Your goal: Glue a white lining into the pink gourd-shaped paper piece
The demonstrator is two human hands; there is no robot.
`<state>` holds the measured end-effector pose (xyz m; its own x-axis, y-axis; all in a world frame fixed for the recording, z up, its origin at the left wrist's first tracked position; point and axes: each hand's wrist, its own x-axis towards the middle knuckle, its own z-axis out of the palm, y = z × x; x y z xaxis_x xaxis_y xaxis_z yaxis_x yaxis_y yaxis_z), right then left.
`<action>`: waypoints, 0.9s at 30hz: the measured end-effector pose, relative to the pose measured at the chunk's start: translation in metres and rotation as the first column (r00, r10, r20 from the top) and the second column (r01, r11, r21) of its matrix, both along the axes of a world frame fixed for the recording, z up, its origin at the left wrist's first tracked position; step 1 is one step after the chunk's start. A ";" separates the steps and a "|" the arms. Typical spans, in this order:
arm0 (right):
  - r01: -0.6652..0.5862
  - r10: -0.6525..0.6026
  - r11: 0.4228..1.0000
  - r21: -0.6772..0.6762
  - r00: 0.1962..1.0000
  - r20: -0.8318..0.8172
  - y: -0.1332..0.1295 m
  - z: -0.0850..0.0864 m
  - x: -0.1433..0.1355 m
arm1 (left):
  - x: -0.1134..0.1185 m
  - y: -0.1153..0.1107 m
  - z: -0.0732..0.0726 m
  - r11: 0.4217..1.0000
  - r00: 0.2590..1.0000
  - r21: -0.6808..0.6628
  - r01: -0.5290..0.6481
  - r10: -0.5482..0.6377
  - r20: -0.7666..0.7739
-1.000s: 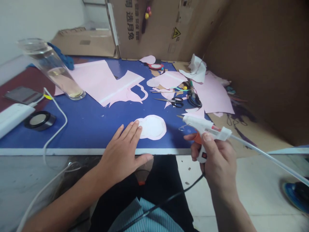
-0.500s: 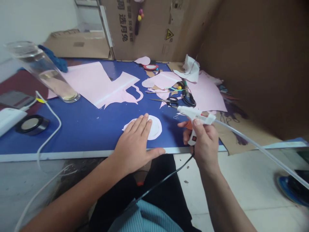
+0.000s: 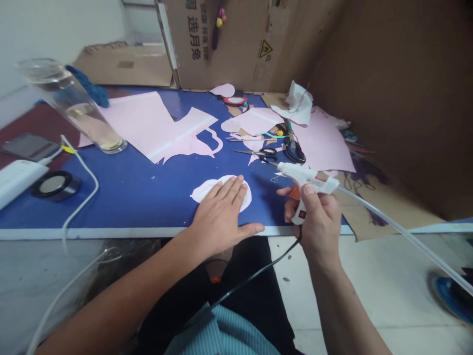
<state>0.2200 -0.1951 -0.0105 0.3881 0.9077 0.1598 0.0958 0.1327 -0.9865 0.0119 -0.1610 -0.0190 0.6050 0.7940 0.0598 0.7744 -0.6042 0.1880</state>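
Note:
My left hand [image 3: 221, 212] lies flat with its fingers stretched over a pale paper cutout [image 3: 201, 191] at the table's front edge. The hand covers much of the cutout, whose rounded rim shows on both sides. In my right hand [image 3: 318, 212] is a white hot glue gun [image 3: 306, 177], held by its handle, with fingers near the orange trigger [image 3: 294, 193]. Its nozzle points left, over the table. A long clear glue stick [image 3: 391, 222] runs out of its back. Black-handled scissors [image 3: 264, 153] lie just beyond the nozzle.
Pink paper sheets [image 3: 136, 123] and scraps lie across the blue table [image 3: 121, 192]. A tall glass of water [image 3: 88, 125], a roll of black tape [image 3: 55, 185] and a white cable [image 3: 96, 185] are at the left. Pliers [image 3: 293, 148] and crumpled tissue [image 3: 297, 106] lie behind the gun. Cardboard [image 3: 240, 54] stands behind.
My left hand has slid a little to the right over the paper cutout, baring more of its left side. The glue gun stays in my right hand; the whole view has shifted slightly.

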 end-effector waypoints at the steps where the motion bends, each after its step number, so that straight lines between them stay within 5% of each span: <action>1: -0.002 0.002 1.000 -0.003 1.000 -0.012 0.000 0.000 0.000 | 0.001 -0.002 0.000 1.000 1.000 -0.001 -0.006 0.006 0.007; 5: 0.013 -0.012 1.000 0.013 1.000 -0.012 -0.002 -0.001 -0.001 | -0.004 -0.017 0.002 0.996 0.997 0.075 -0.040 0.035 0.066; 11: 0.024 -0.025 1.000 0.002 0.998 0.055 -0.004 0.000 -0.003 | -0.042 -0.031 0.003 0.978 0.982 0.095 -0.187 0.183 0.049; 19: 0.020 -0.021 1.000 0.013 0.998 0.063 -0.002 -0.001 -0.003 | -0.069 -0.019 -0.003 0.991 0.996 0.106 -0.083 0.080 0.037; 27: 0.014 -0.018 0.999 0.041 0.995 0.094 0.000 -0.005 -0.001 | -0.042 -0.018 0.003 0.996 0.984 0.086 -0.021 0.006 0.181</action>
<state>0.2192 -0.1955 -0.0157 0.3838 0.8936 0.2328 0.1908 0.1699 -0.9668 -0.0300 -0.1791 -0.0161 0.5672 0.7890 0.2362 0.7408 -0.6141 0.2722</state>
